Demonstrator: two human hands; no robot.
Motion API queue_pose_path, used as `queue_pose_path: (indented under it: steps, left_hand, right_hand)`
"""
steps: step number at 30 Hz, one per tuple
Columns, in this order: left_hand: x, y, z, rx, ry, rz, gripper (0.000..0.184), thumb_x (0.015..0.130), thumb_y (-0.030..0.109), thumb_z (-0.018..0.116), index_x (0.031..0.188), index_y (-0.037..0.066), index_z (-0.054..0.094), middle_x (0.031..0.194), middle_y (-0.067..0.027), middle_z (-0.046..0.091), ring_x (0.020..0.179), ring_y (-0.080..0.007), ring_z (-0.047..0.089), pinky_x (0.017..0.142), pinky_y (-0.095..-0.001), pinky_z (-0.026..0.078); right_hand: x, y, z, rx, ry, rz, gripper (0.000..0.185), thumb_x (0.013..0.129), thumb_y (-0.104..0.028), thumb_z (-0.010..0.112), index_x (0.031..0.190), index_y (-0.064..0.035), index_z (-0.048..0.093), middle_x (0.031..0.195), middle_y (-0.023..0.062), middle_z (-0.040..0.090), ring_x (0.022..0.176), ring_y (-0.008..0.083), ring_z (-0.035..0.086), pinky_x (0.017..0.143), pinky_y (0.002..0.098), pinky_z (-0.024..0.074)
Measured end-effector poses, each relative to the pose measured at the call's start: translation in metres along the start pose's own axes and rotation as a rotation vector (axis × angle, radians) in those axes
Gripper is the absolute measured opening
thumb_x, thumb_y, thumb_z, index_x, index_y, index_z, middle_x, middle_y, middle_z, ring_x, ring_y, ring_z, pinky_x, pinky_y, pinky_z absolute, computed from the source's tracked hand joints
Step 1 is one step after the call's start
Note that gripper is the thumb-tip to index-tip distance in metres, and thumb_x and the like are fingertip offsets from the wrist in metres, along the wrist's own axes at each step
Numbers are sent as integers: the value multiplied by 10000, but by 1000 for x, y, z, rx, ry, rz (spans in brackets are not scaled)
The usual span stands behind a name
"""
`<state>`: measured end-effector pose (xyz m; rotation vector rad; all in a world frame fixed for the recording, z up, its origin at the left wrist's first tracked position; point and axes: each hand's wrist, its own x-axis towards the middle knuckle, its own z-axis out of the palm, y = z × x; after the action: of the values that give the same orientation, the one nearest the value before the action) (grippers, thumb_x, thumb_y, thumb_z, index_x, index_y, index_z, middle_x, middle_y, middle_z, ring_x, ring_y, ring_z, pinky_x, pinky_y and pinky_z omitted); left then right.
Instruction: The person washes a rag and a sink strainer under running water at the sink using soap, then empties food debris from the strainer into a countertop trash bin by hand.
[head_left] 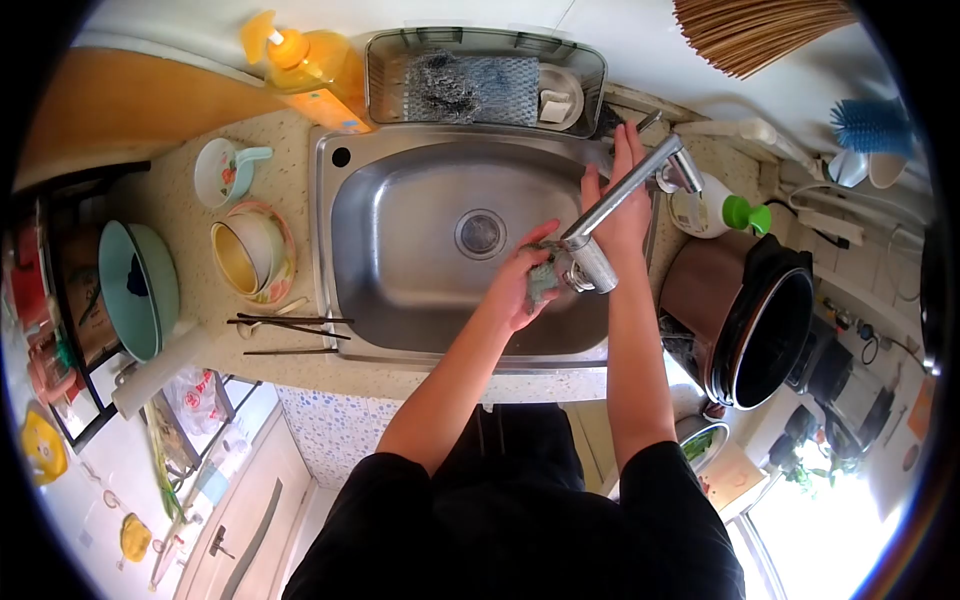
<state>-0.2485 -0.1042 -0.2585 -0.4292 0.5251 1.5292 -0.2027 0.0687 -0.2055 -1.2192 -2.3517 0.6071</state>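
With the drain (pixel 481 234) of the sink (pixel 400 230) as the clock's centre, the left hand (pixel 512 288) is at 4 o'clock, its fingers closed round a grey-green scrubber (pixel 541 280). The scrubber is over the sink's right half, between that hand and the near end of the tap (pixel 622 194); whether it touches the metal, I cannot tell. The right hand (pixel 628 226) lies at 3 o'clock, fingers stretched out and partly spread, aimed toward 1 o'clock, with the tap's spout crossing in front of it. Contact between that hand and the tap cannot be made out. Beyond the sink, at 12 o'clock, stands a rack (pixel 585 62) with steel wool (pixel 440 88) and a bar of soap (pixel 556 107). An orange bottle (pixel 325 68) stands between 10 and 11, and a cup (pixel 213 175) between 9 and 10. At 9 o'clock are 2 nested bowls (pixel 236 256) on a patterned plate (pixel 284 285); chopsticks (pixel 285 322) lie at 8, some reaching over the sink's edge. A green-capped bottle (pixel 697 208) stands near 3 o'clock, just beyond the right hand, and a brown pot (pixel 705 290) between 3 and 4.
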Motion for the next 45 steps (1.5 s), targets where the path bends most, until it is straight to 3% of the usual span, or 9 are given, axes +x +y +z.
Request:
queue_pose_path:
  steps: [7,12,15,18,21,31,34,40,45]
  left_hand:
    - [-19,9,-6,412,389,44,360,998,472,615,1035,114,620,786,-27,627,547,-105,561,392,-227,359]
    - [-29,20,-29,437,478,117,433,973,525,629,843,117,567,630,20,500,433,-87,454,360,-254,299]
    - [-32,24,-36,431,502,168,452,974,539,621,787,136,538,608,33,473,410,-82,421,349,-265,276]
    - [-34,26,-49,475,516,210,445,993,520,602,771,141,535,604,36,461,412,-83,412,356,-270,278]
    - [-34,25,-62,568,547,252,438,1012,497,584,765,137,538,618,38,463,451,-82,425,383,-273,299]
    - [-61,30,-47,349,550,195,443,1053,430,531,747,110,520,667,45,465,609,-85,420,542,-297,393]
    - [-73,31,-55,353,480,93,535,1055,559,421,1014,65,623,957,-55,640,870,-156,612,766,-315,513]
    - [-87,25,-77,-151,183,98,628,1034,622,337,1368,127,530,1374,-109,579,1300,-311,529,1140,-515,378]
    - [-112,47,1,-13,110,177,953,962,795,198,1432,8,459,1396,-140,547,1301,-230,530,1091,-350,415]
  right_hand:
    - [-58,9,-2,221,-13,101,518,870,7,634,1382,-21,563,1528,184,431,1230,311,589,869,354,558]
    - [-148,22,26,326,-98,213,486,857,64,617,1338,-2,603,1436,182,520,1164,265,615,934,348,518]
    - [-173,2,32,464,-232,302,462,845,89,590,1299,11,618,1385,179,561,1103,270,644,811,302,550]
    - [-185,-18,31,311,-253,42,440,841,98,574,1272,27,622,1374,191,561,1137,307,633,760,291,563]
    - [-190,-43,31,510,-312,144,464,799,48,624,1261,-2,625,1330,240,578,1236,425,560,1027,456,478]
    - [-197,-78,41,413,-274,-185,516,879,-106,629,1377,15,562,1470,230,492,1381,436,446,1149,509,326]
    - [-196,-84,38,290,-309,-270,531,882,-238,627,1365,-20,586,1504,186,487,1416,425,421,1162,592,260]
    - [-182,-90,42,242,-325,-316,552,935,-370,540,1362,-25,597,1472,182,520,1417,433,415,1171,615,217]
    - [-158,-99,46,323,-261,-375,500,900,-343,561,1267,-21,667,1424,198,555,1382,436,458,1138,598,305]
